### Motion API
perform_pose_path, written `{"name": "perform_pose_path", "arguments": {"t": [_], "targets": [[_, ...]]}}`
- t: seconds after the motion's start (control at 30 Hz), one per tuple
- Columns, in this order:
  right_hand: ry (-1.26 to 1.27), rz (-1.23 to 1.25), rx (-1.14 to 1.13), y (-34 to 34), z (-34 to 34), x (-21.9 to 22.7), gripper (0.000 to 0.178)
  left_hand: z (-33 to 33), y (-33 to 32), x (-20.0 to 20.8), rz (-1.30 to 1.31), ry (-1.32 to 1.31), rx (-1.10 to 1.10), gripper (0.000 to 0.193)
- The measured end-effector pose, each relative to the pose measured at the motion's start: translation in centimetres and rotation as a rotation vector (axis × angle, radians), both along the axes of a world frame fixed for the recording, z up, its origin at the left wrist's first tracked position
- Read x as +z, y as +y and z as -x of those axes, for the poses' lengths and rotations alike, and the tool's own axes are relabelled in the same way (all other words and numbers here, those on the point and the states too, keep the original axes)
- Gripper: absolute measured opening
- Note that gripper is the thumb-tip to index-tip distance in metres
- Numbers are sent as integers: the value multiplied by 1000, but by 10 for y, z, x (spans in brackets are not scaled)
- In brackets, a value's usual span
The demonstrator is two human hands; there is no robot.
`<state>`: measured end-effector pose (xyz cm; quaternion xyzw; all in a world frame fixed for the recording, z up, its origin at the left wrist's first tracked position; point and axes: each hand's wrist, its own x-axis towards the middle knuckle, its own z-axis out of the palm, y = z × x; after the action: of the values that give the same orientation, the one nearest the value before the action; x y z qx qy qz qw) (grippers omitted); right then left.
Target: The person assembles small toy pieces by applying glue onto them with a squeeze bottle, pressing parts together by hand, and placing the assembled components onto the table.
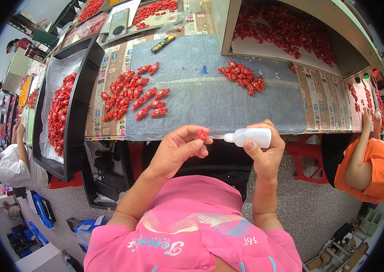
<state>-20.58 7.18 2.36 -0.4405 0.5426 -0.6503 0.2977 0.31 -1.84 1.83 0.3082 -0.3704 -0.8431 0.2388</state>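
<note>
Between the thumb and fingertips of my left hand (173, 152) sits a small red plastic figure-like piece (202, 134). My right hand (266, 158) is wrapped round a white squeeze bottle (251, 136) lying sideways, its thin nozzle pointing left at the piece. Whether the nozzle tip touches the piece, I cannot tell. Both hands are held in front of the table's near edge. Beyond them, on a blue-grey cloth (192, 104), lie a right-hand heap of red pieces (242, 76) and a larger left-hand group of red pieces (126, 93), some set out in short rows.
A black tray (82, 99) of red pieces stands at the left edge. Behind are a yellow-black tube (163, 43), a phone (118, 23) and a shelf box (223, 27) holding more red pieces. People sit at left, in a white shirt (17, 165), and right, in orange (369, 170).
</note>
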Motion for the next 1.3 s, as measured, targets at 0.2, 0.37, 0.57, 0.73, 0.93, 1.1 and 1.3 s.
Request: {"name": "perform_pose_path", "arguments": {"t": [0.2,0.37,0.57,0.73,0.93,1.1,1.3], "targets": [[0,8,-5,0,-1,-2,37,0,1,1,11,-1,4,28],[8,0,4,0,-1,-2,36,1,1,1,22,-3,-10,29],[-9,1,0,0,-2,-2,37,2,2,1,15,-11,-21,29],[0,4,-2,-1,-2,-2,36,2,2,1,8,-4,-32,29],[-3,11,-14,-1,-3,-2,37,1,2,-2,8,13,-59,27],[-9,5,-22,-1,-2,-4,37,2,3,-1,-9,2,-31,29],[40,31,-38,0,-1,-4,38,3,3,1,2,-6,-25,28]]}}
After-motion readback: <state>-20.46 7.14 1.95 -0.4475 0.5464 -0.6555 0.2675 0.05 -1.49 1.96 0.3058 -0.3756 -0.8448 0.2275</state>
